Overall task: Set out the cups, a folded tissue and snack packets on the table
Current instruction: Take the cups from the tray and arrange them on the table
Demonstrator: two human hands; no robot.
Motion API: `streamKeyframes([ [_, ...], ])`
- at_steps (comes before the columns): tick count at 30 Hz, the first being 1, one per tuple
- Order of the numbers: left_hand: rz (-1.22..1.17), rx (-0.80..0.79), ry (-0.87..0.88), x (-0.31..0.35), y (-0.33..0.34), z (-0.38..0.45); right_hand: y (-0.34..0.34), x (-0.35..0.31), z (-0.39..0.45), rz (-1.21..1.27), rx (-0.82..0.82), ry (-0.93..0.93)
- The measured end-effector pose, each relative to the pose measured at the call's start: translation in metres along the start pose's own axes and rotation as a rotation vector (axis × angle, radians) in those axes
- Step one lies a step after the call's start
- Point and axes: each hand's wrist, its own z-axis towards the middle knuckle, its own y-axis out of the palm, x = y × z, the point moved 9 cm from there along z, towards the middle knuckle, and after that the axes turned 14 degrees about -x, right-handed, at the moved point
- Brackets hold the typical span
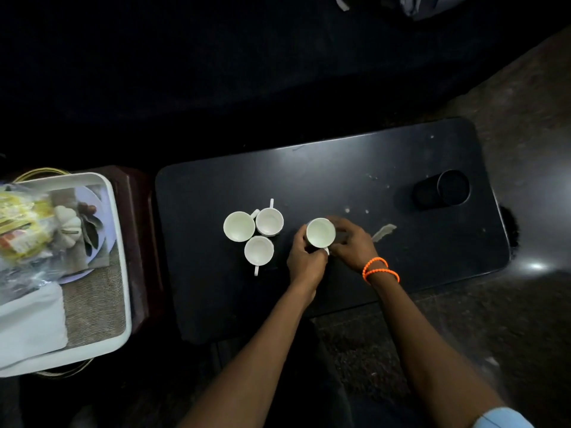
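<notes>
Tray: a white tray (119,257) sits at the far left on a dark red stand (139,242), cut off by the picture's left edge.
Tray contents: crinkled yellow snack packets (21,223) lie at its far end, blurred; a folded white tissue (31,319) lies at its near end, long side running along the tray.
Table: a dark oblong table (340,168) with rounded corners stretches left to right; its long axis tilts slightly up toward the right.
Open room: bare tabletop lies left of the cups, along the far edge, and between the hands and the right end.
Three cups: white cups (259,251) stand upright in a tight cluster left of centre, rims touching or nearly so. One handle points toward the person, one away, one toward its neighbour.
Left hand: the left hand (306,261) curls round the near left side of a fourth cup (320,232), pinching near its handle, which points toward the person.
Right hand: the right hand (352,242) wraps its fingers round the same cup's right side; orange bands (380,270) circle that wrist.
Fourth cup: upright, just right of the cluster, apart from it; whether it rests on the table I cannot tell.
Scrap: a pale scrap (383,231) lies just beside the right hand.
Black holder: a dark round holder (441,189) sits near the table's right end, hard to make out.
</notes>
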Motion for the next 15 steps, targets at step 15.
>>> streamKeyframes([
  [15,0.09,-0.096,0.004,-0.059,0.067,-0.039,-0.014,0.097,-0.071,0.086,0.135,0.155],
])
